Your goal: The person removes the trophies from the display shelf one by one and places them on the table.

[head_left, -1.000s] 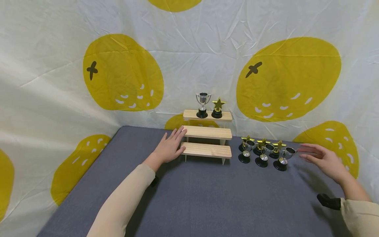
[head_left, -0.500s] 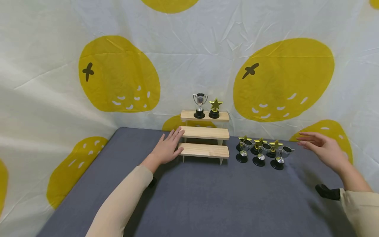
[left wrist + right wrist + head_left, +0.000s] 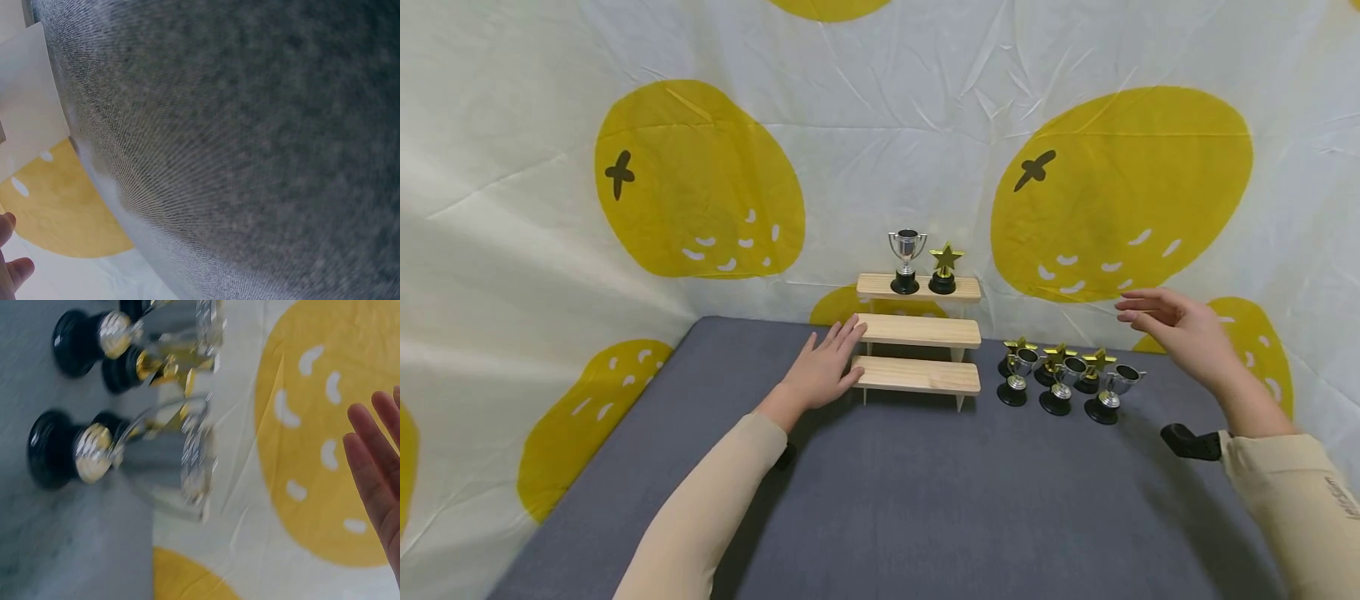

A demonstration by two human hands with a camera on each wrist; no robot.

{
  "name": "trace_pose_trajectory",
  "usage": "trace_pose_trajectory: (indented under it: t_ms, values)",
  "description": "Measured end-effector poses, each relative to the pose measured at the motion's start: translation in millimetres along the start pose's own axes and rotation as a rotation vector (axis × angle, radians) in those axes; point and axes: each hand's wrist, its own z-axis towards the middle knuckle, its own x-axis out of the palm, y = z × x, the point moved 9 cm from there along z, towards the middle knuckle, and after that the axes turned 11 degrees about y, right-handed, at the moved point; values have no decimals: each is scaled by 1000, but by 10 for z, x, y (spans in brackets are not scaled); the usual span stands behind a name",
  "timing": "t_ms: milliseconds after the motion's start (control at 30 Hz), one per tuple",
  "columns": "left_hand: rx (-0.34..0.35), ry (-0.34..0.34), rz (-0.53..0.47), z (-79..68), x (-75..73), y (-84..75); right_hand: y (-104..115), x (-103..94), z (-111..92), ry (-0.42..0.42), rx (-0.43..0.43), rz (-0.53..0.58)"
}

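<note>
My left hand [image 3: 818, 371] lies with outstretched fingers at the left ends of the lower tiers of a three-tier wooden display stand [image 3: 921, 331]; its fingertips seem to touch the middle board. On the top tier stand a silver trophy cup [image 3: 907, 243] and a gold star trophy [image 3: 946, 257], both on black bases. My right hand [image 3: 1187, 337] hovers, loosely bent and holding nothing, above and right of three silver trophy cups on the table, the nearest being the rightmost cup [image 3: 1122, 379]. Behind them are three gold star trophies [image 3: 1097, 360], partly hidden. In the right wrist view, fingers [image 3: 365, 462] appear apart from the rightmost cup [image 3: 156, 459].
The dark grey table [image 3: 925, 508] backs onto a white cloth [image 3: 895, 167] printed with yellow fruit shapes. The same cloth hangs along the left side. A black strap piece [image 3: 1191, 443] sticks out at the right wrist.
My right hand has risen and moved left, now higher over the rightmost cup. The left hand stays at the stand. The head view has shifted slightly.
</note>
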Motion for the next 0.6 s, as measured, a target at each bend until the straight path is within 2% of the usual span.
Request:
trace_pose_trajectory:
  t_ms: [233, 400, 600]
  values:
    - [-9, 4, 5, 11, 13, 10, 254, 121, 261, -38, -60, 35]
    - [-3, -5, 1, 15, 10, 12, 425, 234, 428, -77, -66, -2]
    - [-4, -3, 1, 26, 19, 23, 587, 398, 589, -71, -93, -11]
